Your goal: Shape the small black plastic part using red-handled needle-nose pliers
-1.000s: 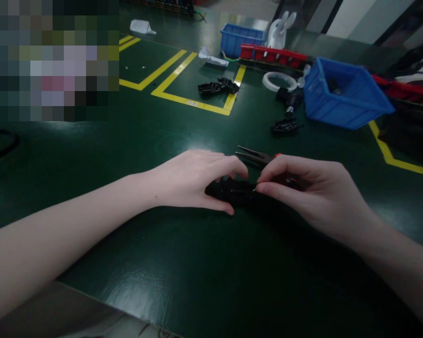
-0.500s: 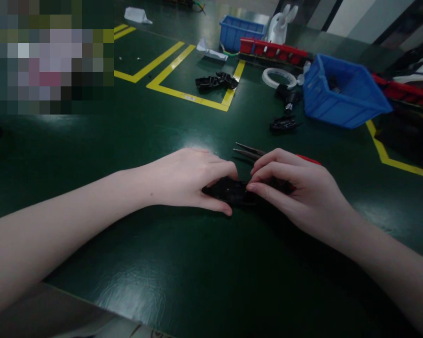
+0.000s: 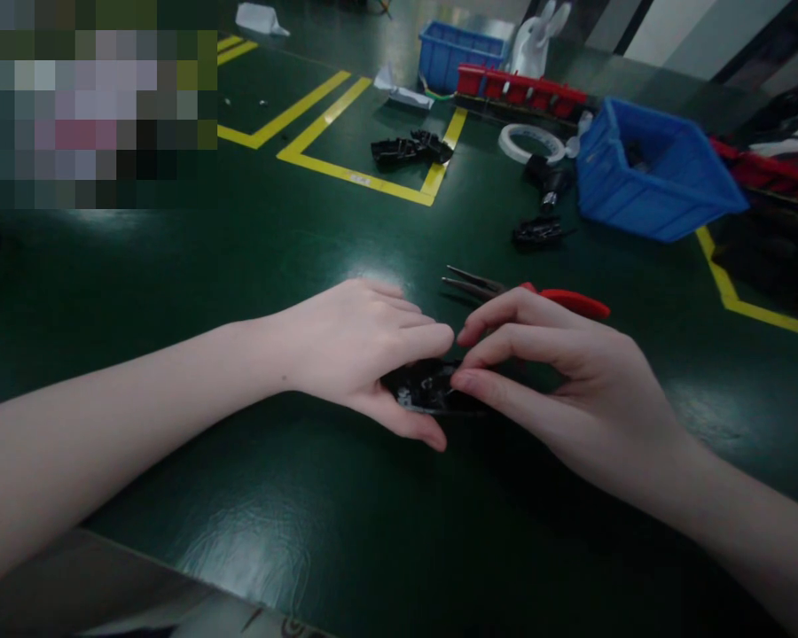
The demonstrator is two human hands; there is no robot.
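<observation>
Glossy black part [image 3: 426,386], partly covered, on green tabletop [image 3: 386,523]

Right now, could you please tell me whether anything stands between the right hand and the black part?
Nothing visible does: the right hand has its thumb and fingertips right at the black part. The left hand covers its other end, and the red-handled pliers lie beyond it.

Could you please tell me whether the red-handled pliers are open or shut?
The pliers are open: their two slim tips stand apart, with a gap between.
</observation>
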